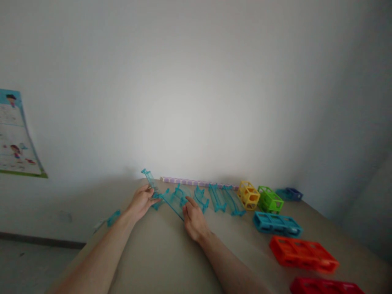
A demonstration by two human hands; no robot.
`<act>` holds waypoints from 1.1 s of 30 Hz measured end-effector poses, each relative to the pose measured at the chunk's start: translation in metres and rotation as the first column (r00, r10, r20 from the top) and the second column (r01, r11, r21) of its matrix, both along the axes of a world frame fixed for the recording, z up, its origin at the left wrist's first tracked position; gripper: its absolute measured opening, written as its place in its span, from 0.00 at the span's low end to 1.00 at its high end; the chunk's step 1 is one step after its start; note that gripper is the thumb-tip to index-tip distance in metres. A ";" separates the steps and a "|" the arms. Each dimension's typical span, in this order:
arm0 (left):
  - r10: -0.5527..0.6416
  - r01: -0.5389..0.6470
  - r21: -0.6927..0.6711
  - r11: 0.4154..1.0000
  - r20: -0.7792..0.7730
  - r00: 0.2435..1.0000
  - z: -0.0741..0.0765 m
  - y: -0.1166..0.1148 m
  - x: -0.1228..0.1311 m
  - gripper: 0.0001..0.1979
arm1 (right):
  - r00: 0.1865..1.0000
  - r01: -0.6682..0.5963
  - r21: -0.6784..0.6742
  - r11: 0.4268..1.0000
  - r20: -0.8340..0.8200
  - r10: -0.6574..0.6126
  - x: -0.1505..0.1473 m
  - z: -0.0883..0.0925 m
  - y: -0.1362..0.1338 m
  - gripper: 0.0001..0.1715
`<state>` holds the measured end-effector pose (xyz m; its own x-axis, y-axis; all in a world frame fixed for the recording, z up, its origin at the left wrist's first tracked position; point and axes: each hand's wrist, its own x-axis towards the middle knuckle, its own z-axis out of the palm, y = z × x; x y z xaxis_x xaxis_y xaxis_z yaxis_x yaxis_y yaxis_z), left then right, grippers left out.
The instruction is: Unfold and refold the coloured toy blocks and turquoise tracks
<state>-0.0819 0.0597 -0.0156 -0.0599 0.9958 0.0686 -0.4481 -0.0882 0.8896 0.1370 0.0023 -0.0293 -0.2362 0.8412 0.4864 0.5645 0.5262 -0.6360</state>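
Both my hands rest far out on a beige table (159, 253), on clear teal plastic track pieces. My left hand (141, 202) has its fingers curled round the end of a tilted teal track piece (150, 179). My right hand (193, 220) pinches the near edge of a long teal track piece (172, 200) that lies between the hands. More teal track pieces (219, 198) lie in a row to the right of it.
A yellow cube frame (248, 195) and a green one (269, 199) stand right of the row, then a blue block (289, 193), a teal frame (277, 223), an orange frame (303, 254) and a red one (324, 286). A purple strip (196, 182) lies by the wall. A poster (15, 139) hangs left.
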 end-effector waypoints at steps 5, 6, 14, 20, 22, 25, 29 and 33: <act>0.030 -0.030 -0.004 1.000 0.012 0.999 -0.003 0.003 -0.002 0.06 | 0.997 0.076 0.021 0.997 0.025 -0.076 0.003 -0.006 0.007 0.18; 0.030 -0.030 -0.006 1.000 0.013 0.999 -0.003 0.004 -0.002 0.06 | 0.996 0.084 0.024 0.996 0.032 -0.085 0.004 -0.006 0.007 0.18; 0.021 -0.020 -0.027 0.999 0.023 1.000 -0.001 0.002 -0.001 0.08 | 0.969 0.127 0.118 0.985 0.199 -0.149 0.006 0.001 0.002 0.19; 0.025 -0.025 -0.027 0.999 0.008 1.000 0.002 0.000 -0.001 0.08 | 0.976 0.131 0.114 0.985 0.157 -0.148 0.005 -0.001 0.004 0.19; 0.029 -0.029 -0.035 0.999 0.005 1.000 0.003 0.000 -0.002 0.09 | 0.976 0.146 0.116 0.982 0.143 -0.162 0.005 -0.001 0.004 0.18; 0.036 -0.036 -0.028 0.999 -0.010 0.999 0.003 -0.001 -0.002 0.09 | 0.973 0.177 0.120 0.977 0.126 -0.192 0.006 0.000 0.004 0.16; -0.039 0.040 0.039 0.998 -0.012 0.999 0.003 -0.004 0.001 0.05 | 0.979 0.201 0.180 0.963 -0.061 -0.193 0.007 0.006 0.002 0.17; -0.170 0.168 0.082 0.982 0.026 0.985 0.007 -0.010 0.010 0.04 | 0.945 0.238 0.138 0.961 -0.261 -0.197 0.005 0.008 -0.002 0.19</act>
<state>-0.0718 0.0498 -0.0090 0.1054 0.9833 0.1485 -0.4913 -0.0784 0.8675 0.1415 0.0003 -0.0212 0.0858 0.7618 0.6421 0.5167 0.5170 -0.6824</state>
